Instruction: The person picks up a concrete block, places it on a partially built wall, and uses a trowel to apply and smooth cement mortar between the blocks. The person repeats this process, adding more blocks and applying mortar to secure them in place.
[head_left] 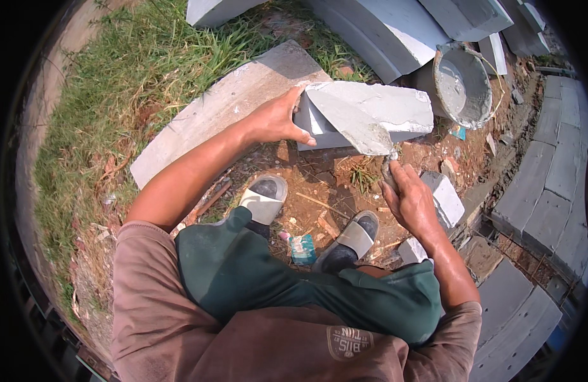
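Note:
A light grey building block [396,108] lies in front of me, its upper face coated with rough grey mortar. My left hand [282,121] grips the block's left end, thumb and fingers spread around it. In my right hand [407,196] is the handle of a trowel, the fingers wrapped round it. Its flat, mortar-smeared blade [351,124] slants across the left part of the block, the tip near my left hand. The blade hides part of the block's top.
A mortar-caked bucket [463,89] with a wire handle stands at the far right, beside large grey blocks [383,32]. A flat concrete slab [211,118] lies under my left forearm. Block pieces [444,198] sit near my right wrist. A low block wall [549,184] runs along the right.

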`<action>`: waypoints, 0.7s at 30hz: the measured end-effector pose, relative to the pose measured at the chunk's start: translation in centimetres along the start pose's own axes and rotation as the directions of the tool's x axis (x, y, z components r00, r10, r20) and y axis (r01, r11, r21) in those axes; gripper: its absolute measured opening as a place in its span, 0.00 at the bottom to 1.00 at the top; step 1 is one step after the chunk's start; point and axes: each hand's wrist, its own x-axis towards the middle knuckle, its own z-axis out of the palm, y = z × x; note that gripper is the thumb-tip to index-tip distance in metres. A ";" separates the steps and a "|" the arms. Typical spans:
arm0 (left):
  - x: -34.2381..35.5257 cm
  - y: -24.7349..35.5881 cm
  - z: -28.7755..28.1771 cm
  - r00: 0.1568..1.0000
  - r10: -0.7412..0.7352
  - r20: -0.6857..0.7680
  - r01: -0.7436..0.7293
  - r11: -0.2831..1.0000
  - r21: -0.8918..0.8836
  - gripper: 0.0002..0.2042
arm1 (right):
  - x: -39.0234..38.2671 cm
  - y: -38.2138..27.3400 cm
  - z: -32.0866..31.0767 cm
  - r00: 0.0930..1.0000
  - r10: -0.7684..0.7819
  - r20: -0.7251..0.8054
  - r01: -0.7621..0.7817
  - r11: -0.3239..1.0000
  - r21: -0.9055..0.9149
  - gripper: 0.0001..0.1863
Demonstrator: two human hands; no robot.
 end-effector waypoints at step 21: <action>0.3 -0.2 0.4 0.998 -0.019 -0.061 0.028 0.988 0.150 0.58 | -3.9 11.3 2.0 0.883 0.369 -0.289 -0.362 0.929 0.081 0.22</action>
